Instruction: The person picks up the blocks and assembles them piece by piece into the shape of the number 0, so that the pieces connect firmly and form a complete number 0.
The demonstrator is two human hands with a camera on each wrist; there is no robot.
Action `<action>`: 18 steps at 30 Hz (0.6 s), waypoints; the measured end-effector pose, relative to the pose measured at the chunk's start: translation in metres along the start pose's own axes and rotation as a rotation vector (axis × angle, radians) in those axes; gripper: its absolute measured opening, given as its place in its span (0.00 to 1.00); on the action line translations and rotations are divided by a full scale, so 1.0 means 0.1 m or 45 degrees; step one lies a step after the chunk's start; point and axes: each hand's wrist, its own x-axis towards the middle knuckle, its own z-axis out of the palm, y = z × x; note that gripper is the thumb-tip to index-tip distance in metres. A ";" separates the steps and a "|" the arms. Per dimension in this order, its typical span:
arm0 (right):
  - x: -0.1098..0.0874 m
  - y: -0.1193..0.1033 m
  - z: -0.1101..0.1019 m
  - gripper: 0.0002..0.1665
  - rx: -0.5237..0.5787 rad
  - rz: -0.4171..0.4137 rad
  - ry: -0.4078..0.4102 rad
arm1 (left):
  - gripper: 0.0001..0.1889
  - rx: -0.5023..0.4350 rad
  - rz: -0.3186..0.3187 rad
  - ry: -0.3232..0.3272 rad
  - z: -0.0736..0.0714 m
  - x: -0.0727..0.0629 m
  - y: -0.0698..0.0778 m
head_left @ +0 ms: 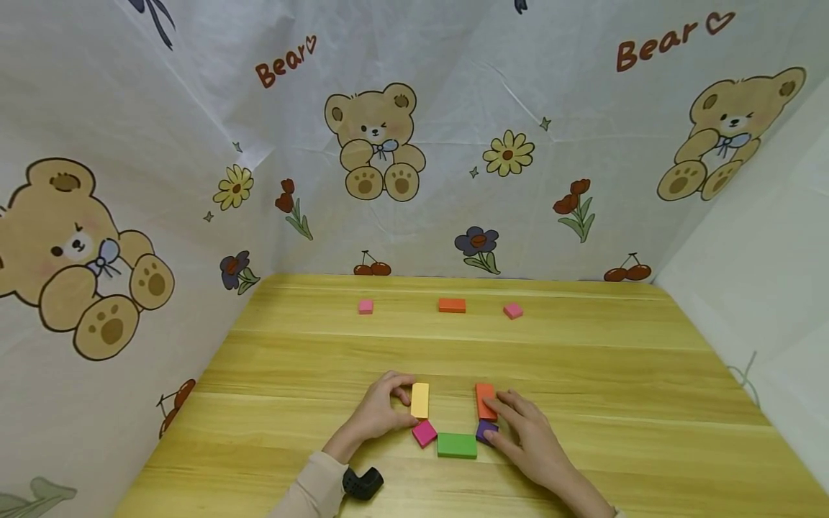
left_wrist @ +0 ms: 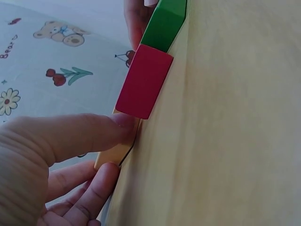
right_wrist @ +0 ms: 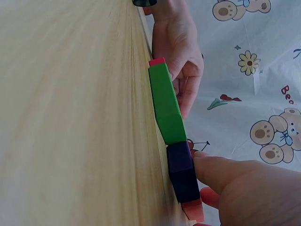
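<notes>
In the head view, five small blocks form a U on the wooden table. My left hand (head_left: pixel 378 411) pinches the yellow block (head_left: pixel 420 399) between thumb and fingers near its two ends. Below it lies a magenta block (head_left: pixel 424 434), turned askew, its corner close to the green block (head_left: pixel 457 446) at the bottom. My right hand (head_left: pixel 532 440) has its fingers extended over the red-orange block (head_left: pixel 483 395), while the thumb touches the purple block (head_left: pixel 483 430). The right wrist view shows that thumb against the side of the purple block (right_wrist: pixel 182 172).
Farther back on the table (head_left: pixel 596 345) lie a pink block (head_left: pixel 365 307), an orange block (head_left: pixel 452 306) and another pink block (head_left: pixel 513 311). A bear-printed cloth (head_left: pixel 440 216) walls the back and left. Beside the left sleeve is a black device (head_left: pixel 363 484).
</notes>
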 end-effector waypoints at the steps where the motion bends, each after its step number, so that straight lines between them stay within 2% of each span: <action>1: 0.00 0.00 0.00 0.30 0.000 -0.001 0.001 | 0.35 0.001 0.002 -0.002 0.00 0.00 0.00; 10: 0.00 0.01 0.01 0.30 -0.010 -0.018 0.016 | 0.34 0.007 0.014 -0.008 0.00 0.00 0.00; 18: 0.01 -0.01 -0.01 0.31 -0.001 0.010 -0.013 | 0.36 0.018 0.046 -0.015 -0.01 -0.01 -0.03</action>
